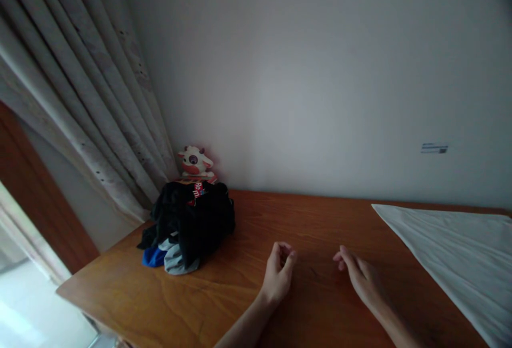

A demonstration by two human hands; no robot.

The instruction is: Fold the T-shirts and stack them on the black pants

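Observation:
My left hand (278,273) is over the middle of the wooden table (248,305), its fingers loosely curled and a gap between thumb and fingertips. Nothing shows in it. To its right, my right hand (360,273) also hangs over the wood, fingers slightly bent, thumb on top, holding nothing that I can see. Left of my hands lies a crumpled heap of clothes: a black garment (208,225) with a red and white print, a grey cloth (180,260) and a blue cloth (153,257) under it. Neither hand touches the heap.
Behind the clothes a cow figure (194,161) stands against the wall. A white cloth (464,252) covers the table's right side. A patterned curtain (100,81) hangs at the left, near the table's left corner. The wall bears a small label (434,148).

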